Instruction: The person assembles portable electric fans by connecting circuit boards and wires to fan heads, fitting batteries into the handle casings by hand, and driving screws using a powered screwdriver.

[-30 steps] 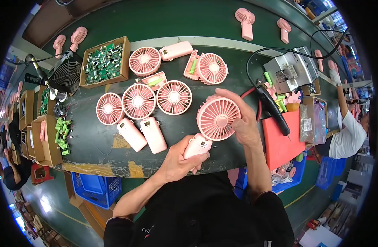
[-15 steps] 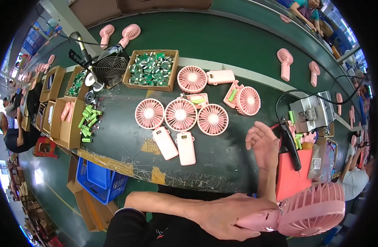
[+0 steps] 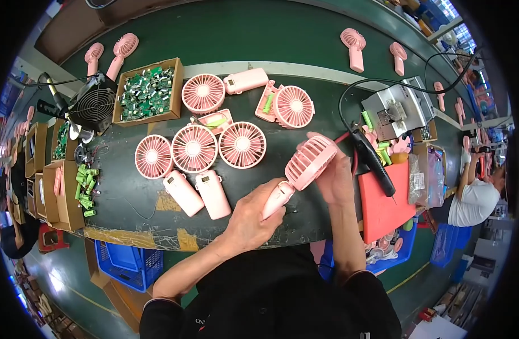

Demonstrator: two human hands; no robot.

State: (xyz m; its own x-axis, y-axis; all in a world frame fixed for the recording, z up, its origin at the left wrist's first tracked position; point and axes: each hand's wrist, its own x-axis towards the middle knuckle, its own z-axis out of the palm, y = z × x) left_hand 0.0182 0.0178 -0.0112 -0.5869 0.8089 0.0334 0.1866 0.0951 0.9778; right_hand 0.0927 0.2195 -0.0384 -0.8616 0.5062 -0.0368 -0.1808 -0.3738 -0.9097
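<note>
Pink handheld fan (image 3: 298, 176) held over the bench near its front edge, at the clock's centre, twelve pointing away from the person. Lower handle mostly hidden by the left hand (image 3: 249, 220), which is closed round it. Right hand (image 3: 337, 179) half open, cupped at the three-o'clock side of the cage; fingers partly hidden behind it, so cannot tell whether they grip or merely touch.

Fan is tilted, head toward one o'clock, handle toward seven. Cage seen obliquely: slim ribs, smooth band round the rim, blades hard to make out. Small dark slot on the handle near the neck (too small to read as display or port).

Dark bench (image 3: 118, 181) surface shows from the left hand to two pink handles (image 3: 213, 195) at nine, and beyond them to green battery cells (image 3: 86, 187). Three fan heads (image 3: 194, 148) in a row between nine and ten; opened fan (image 3: 294, 106) at twelve. Black corded tool (image 3: 373, 162) at three, its thin tip over a salmon-red pad (image 3: 386, 206), bounding that side. Taped front edge (image 3: 187, 239) at eight. Blue basket (image 3: 403, 257) below at four, partly cut off by the bench and arm.
</note>
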